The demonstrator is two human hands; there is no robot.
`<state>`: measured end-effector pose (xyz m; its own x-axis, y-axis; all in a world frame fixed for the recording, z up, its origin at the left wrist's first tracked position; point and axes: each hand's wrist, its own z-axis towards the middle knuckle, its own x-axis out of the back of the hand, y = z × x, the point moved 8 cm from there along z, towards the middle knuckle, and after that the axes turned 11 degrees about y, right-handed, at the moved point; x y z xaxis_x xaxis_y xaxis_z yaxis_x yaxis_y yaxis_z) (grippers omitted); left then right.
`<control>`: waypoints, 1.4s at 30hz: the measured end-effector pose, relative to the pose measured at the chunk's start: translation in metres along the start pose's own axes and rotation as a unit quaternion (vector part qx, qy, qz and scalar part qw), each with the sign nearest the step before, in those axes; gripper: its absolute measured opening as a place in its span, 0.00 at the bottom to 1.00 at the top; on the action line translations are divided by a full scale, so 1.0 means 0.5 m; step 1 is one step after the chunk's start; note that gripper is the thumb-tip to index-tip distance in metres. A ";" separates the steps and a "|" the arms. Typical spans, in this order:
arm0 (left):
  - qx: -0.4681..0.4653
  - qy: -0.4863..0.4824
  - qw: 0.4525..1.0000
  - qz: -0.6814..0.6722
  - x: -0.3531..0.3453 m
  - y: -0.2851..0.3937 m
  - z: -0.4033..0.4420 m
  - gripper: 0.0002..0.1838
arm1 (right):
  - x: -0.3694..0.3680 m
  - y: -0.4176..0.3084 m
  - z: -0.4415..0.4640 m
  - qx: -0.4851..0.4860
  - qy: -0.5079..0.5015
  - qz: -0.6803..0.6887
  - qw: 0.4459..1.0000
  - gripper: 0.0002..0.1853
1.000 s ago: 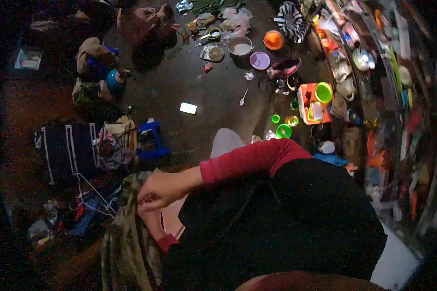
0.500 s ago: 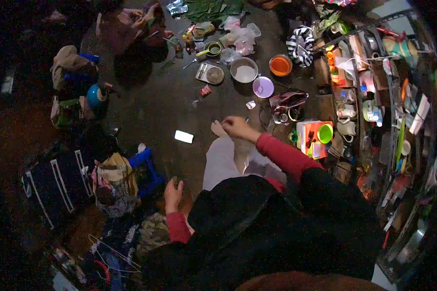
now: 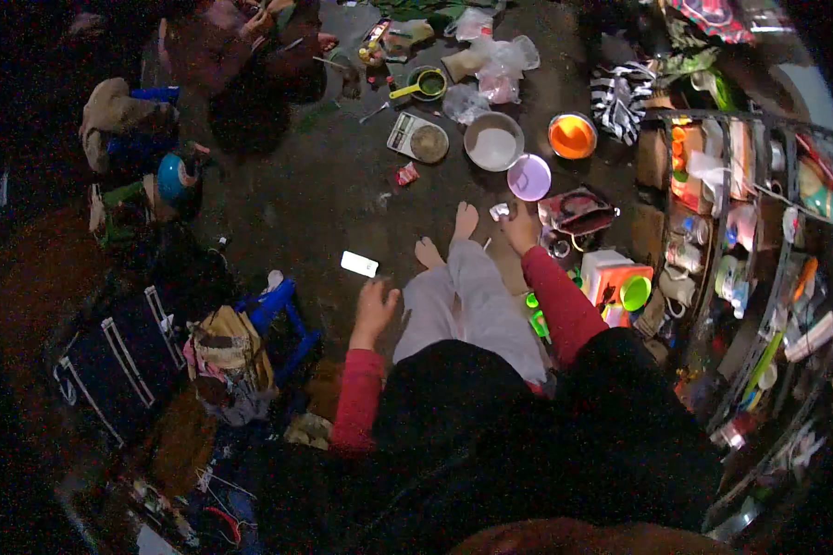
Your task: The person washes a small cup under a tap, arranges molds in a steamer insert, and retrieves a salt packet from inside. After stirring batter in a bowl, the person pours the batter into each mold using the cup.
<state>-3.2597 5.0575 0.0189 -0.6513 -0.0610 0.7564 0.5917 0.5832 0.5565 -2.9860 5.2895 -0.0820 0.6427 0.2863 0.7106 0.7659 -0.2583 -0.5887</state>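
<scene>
My left hand (image 3: 374,313) is held over the dark floor, its fingers apart and nothing in them, just below a lit white phone (image 3: 359,265). On the right, my right hand (image 3: 520,228) reaches forward, with its fingertips at a small white crumpled packet (image 3: 500,212). Whether the fingers grip the packet cannot be made out. Beyond that hand sits a purple bowl (image 3: 529,178), and a dark red pouch (image 3: 578,212) lies to its right.
A scale (image 3: 418,138), a grey pot (image 3: 493,141) and an orange bowl (image 3: 572,136) stand ahead. Crowded shelves (image 3: 703,213) line the right. A blue stool (image 3: 282,324) and clothes are at left. Another person (image 3: 250,55) sits at the upper left.
The camouflage cloth under my hands a second ago is released. My right hand has moved forward and right to the white packet. My left hand has moved forward, near the phone.
</scene>
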 end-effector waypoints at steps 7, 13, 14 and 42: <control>0.070 -0.093 0.993 -0.023 -0.101 0.031 0.067 0.21 | -0.078 -0.098 0.146 0.072 0.001 -0.043 0.996 0.39; 0.089 -0.063 0.993 -0.040 -0.103 0.012 0.105 0.20 | -0.184 -0.141 0.262 0.111 -0.089 -0.014 0.990 0.19; 0.109 -0.055 0.990 -0.071 -0.098 0.007 0.116 0.20 | -0.197 -0.145 0.283 0.112 -0.091 -0.015 0.989 0.19; -0.021 -0.201 0.930 -0.306 -0.111 -0.060 0.943 0.26 | -0.816 -0.469 1.116 0.124 0.144 -0.101 0.977 0.15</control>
<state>-3.4653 5.4253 -0.2019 -0.9923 -0.0583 0.1092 0.0647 0.5069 0.8596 -3.4197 5.7479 -0.4487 0.4739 0.0280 0.8802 0.8801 0.0182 -0.4744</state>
